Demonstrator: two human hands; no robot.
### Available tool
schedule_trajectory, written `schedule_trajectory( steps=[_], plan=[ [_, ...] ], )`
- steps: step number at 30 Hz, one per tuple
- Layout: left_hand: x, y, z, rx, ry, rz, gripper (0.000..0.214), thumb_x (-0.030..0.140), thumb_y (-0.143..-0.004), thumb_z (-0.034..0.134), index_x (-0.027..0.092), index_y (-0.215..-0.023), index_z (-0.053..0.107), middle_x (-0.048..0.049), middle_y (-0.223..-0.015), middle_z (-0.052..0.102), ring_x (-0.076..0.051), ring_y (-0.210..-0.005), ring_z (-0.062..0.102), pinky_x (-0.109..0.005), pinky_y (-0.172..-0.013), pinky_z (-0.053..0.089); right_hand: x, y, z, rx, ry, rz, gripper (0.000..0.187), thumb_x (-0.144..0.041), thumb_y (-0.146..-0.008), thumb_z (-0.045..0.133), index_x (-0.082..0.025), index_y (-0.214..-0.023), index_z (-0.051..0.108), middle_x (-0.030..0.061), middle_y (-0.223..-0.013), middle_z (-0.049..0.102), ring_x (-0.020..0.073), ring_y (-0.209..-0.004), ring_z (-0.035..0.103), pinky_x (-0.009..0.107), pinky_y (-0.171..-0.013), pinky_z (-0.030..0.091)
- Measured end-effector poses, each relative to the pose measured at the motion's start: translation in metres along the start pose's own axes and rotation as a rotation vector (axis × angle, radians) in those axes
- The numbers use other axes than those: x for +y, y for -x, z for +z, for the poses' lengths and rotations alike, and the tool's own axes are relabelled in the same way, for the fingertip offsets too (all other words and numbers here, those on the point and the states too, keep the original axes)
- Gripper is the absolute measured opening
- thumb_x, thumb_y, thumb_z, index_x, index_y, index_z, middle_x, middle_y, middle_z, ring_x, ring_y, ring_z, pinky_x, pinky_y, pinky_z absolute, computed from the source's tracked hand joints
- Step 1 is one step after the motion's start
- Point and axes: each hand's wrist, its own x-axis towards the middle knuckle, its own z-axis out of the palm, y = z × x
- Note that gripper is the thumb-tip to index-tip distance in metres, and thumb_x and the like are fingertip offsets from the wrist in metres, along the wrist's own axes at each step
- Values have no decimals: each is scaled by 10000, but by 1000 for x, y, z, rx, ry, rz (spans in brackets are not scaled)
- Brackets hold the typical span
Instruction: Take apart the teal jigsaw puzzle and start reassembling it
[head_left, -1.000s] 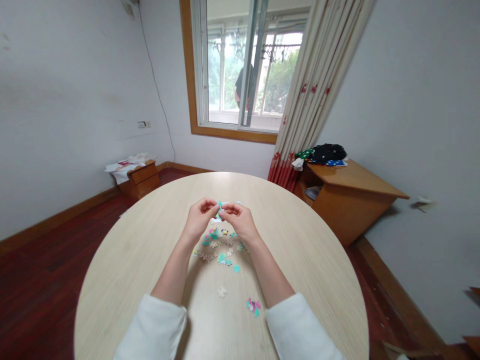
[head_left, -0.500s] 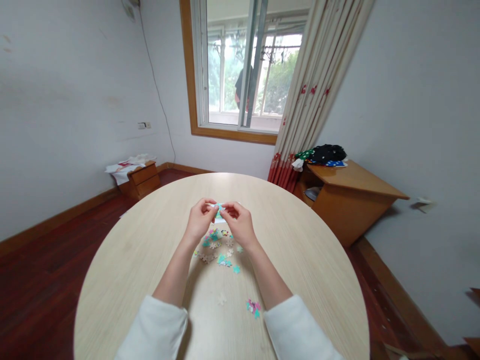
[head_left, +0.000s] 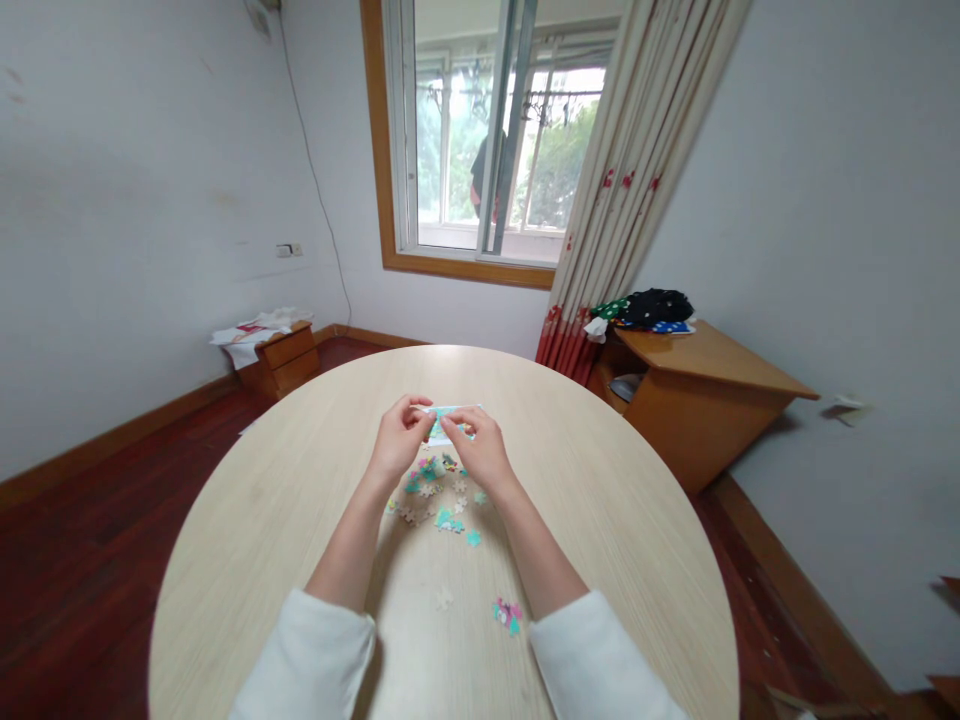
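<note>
My left hand (head_left: 397,437) and my right hand (head_left: 480,448) are close together above the far half of the table. Both are closed in a pinch, thumbs nearly meeting, on a small teal jigsaw piece (head_left: 435,424) that the fingers partly hide. Just behind them is a teal picture card (head_left: 453,413) with a white border, half covered by the hands. Between my forearms lies a loose heap of jigsaw pieces (head_left: 429,470), some with the coloured side up and some plain. Several teal pieces (head_left: 448,520) sit nearer to me.
A round wooden table (head_left: 285,520) fills the foreground. Near my right sleeve is a small pink and teal cluster of pieces (head_left: 507,615), and left of it a pale piece (head_left: 444,598). A wooden desk (head_left: 697,390) with clothes (head_left: 652,308) stands at the right, a low cabinet (head_left: 289,360) at the left.
My right fingers have shifted slightly, and more of the teal card shows behind them. My left hand has hardly moved.
</note>
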Motion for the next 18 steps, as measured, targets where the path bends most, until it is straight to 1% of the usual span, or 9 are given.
schedule_trajectory(
  steps=[2,5,9,15,18],
  plan=[
    [-1,0,0,-6,-4,10,263,358,-606,683,169,-767,598,51,-512,562,-94,-487,487,-218,-486,390,-1,0,1,-23,9,13,170,-341,-757,614,-192,-733,692,57,-837,683,170,-828,609,300,-733,481],
    [-2,-1,-1,-24,-17,17,253,380,-603,695,163,-716,634,15,-583,621,-106,-529,517,-232,-517,410,0,0,2,-70,-31,41,168,-349,-721,654,-185,-738,685,50,-816,691,163,-774,616,299,-724,489],
    [-1,-1,-1,-26,-20,16,295,432,-589,715,158,-681,663,-8,-621,650,-117,-554,525,-246,-547,424,2,0,2,-79,-96,75,147,-314,-698,659,-173,-737,673,45,-786,697,153,-714,627,290,-700,500],
    [4,1,-1,-16,-70,-7,261,413,-641,638,154,-658,659,-2,-593,603,-110,-543,477,-244,-551,392,3,1,1,-72,-99,76,117,-266,-720,606,-172,-741,674,43,-774,708,154,-695,633,294,-694,505],
    [-1,-1,-3,-17,-125,-29,264,417,-657,587,159,-650,641,13,-554,552,-116,-532,463,-246,-542,375,9,-1,-1,-76,-71,71,121,-255,-730,592,-177,-750,682,31,-767,710,145,-686,629,286,-690,504]
  ],
)
